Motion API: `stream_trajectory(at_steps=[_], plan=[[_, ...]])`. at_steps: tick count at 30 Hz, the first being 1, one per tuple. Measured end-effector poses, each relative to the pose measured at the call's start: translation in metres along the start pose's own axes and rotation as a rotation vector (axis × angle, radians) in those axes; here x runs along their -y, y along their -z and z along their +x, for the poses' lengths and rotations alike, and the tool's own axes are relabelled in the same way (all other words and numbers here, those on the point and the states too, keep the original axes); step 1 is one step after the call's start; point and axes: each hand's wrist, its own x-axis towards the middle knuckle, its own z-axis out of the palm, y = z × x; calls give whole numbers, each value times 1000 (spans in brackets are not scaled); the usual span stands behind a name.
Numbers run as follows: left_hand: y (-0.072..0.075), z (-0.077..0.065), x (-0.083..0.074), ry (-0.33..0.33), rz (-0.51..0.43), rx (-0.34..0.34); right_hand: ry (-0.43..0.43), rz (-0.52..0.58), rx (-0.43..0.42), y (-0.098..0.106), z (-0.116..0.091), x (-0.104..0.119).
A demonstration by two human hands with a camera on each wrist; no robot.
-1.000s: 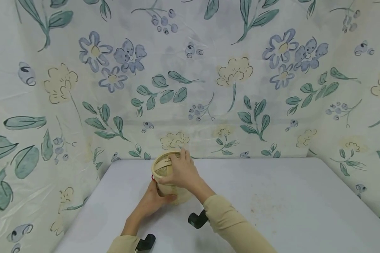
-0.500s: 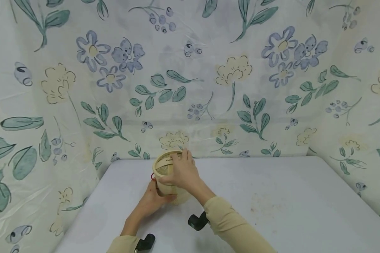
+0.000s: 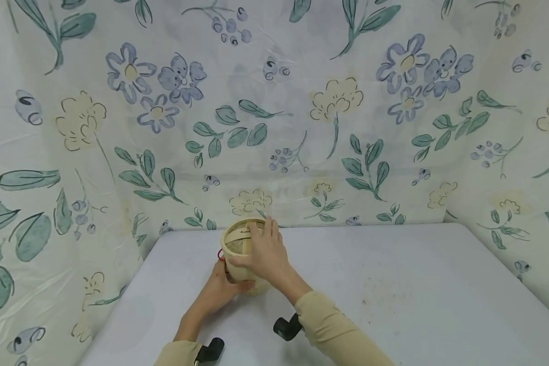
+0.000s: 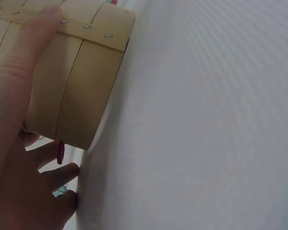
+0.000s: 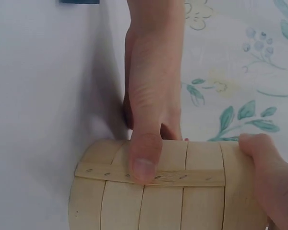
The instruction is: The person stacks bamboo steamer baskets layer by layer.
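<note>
A small round basket [image 3: 240, 273] of pale wooden slats, with a rim and crossed strips at its top, leans on the table. My left hand [image 3: 217, 287] grips its lower side. In the left wrist view its thumb presses on a stapled band [image 4: 74, 28] and its fingers reach behind the basket. My right hand [image 3: 267, 254] holds the top, thumb on the near rim and fingers across the upper end. Its thumb side [image 5: 273, 177] shows at the basket's end in the right wrist view. A red loop [image 3: 220, 254] sticks out at the left. The basket's inside is mostly hidden.
A white table [image 3: 384, 284] with faint brownish specks [image 3: 384, 297] lies under the hands. A floral sheet [image 3: 302, 132] hangs behind it and at both sides. Black devices [image 3: 287, 327] are worn at both wrists.
The head view has shifted slightly. The basket's lower part shows a little less to the right, beside my right wrist. Both hands keep about the same hold.
</note>
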Motion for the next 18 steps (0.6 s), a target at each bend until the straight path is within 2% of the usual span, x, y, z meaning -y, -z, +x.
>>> stream_trajectory(at_steps=[9,18], plan=[[0,1,0,0,-10,5,66,-68,-29,-1,-4,-7],[8,-8,5,64,14,-14,62,78,44,-3,-10,-22]])
